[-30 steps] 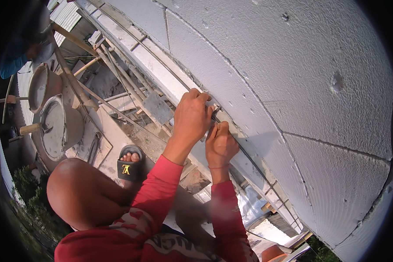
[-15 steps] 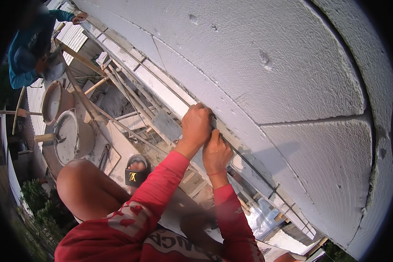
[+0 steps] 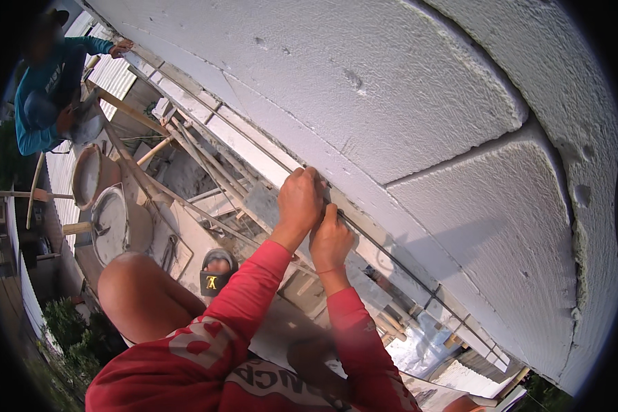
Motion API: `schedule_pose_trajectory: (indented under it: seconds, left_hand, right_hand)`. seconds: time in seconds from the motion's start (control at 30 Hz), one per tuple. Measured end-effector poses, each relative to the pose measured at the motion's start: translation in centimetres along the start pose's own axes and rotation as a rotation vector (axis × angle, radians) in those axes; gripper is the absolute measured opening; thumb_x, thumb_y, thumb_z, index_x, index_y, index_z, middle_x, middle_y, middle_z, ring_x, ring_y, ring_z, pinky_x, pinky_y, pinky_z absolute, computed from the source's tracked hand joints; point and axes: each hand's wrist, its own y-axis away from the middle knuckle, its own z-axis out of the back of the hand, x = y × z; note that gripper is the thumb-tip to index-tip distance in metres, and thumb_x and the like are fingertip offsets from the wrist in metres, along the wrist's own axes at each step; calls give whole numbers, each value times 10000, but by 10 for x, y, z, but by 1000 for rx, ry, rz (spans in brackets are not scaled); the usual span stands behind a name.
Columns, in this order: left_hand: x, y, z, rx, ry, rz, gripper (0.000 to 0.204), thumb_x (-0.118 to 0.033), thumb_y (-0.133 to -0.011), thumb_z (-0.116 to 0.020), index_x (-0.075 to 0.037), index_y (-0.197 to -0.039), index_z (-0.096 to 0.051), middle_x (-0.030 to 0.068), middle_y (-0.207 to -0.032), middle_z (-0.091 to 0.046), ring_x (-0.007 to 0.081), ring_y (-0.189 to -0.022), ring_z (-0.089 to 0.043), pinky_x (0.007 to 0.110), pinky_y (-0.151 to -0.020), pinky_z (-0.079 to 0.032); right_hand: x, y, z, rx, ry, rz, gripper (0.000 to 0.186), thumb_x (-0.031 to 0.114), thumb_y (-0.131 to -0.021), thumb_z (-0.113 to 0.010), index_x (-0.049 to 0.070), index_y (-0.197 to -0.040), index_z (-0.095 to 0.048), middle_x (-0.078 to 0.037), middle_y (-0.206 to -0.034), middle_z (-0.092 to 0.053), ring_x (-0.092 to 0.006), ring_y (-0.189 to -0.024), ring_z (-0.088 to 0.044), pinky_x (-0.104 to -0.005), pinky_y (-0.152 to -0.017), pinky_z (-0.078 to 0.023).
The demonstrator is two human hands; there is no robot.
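Left hand (image 3: 301,206) and right hand (image 3: 332,240), both curled nearly closed, at a dark rod (image 3: 391,259) beside a pale block wall (image 3: 309,89).
I cannot tell what either grips; they cover part of the rod.

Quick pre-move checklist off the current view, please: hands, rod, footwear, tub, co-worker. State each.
1. Left hand at the line of the thin dark rod: ok.
2. Right hand close beside it: ok.
3. Firm grip: cannot tell, fingers hide the contact.
4. Closed footwear: not ok in my view, the visible foot wears an open-toed sandal.
5. Nearer round tub clear of both hands: ok.
6. Co-worker's hand well away: ok.
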Motion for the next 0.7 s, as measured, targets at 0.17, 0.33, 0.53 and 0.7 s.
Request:
schedule_pose_trajectory:
  seconds: [0.17,0.33,0.53,0.7]
  left_hand:
    - [-7,2,-2,51,-1,138,202,-83,-806,-739,22,-933,-621,229,-896,-650,432,-838,-648,503,-734,-522]
    - [-10,2,-6,-7,-1,196,81,-67,-799,-657,-28,-829,-721,208,-891,-662,422,-811,-672,498,-728,-544]
    - [-7,2,-9,46,-117,82,95,-24,-805,-607,30,-882,-617,207,-917,-611,396,-890,-659,481,-724,-564]
    - [-8,3,-8,19,-195,4,107,-4,-792,-606,35,-891,-604,187,-925,-585,368,-914,-657,461,-693,-579]
  right_hand:
    - [-4,3,4,3,-14,15,222,62,-835,-648,43,-1023,-532,-213,-762,-667,-443,-728,-670,-550,-622,-510]
    - [-3,-5,11,17,-407,-120,213,4,-847,-615,-24,-1058,-628,-246,-880,-662,-451,-705,-650,-509,-671,-501]
    - [2,7,9,-37,-420,-33,253,-24,-861,-591,-60,-1111,-602,-257,-946,-669,-432,-821,-667,-497,-704,-513]
    - [0,14,16,-32,-235,154,273,49,-868,-645,-41,-1121,-594,-252,-940,-679,-462,-829,-661,-512,-671,-506]
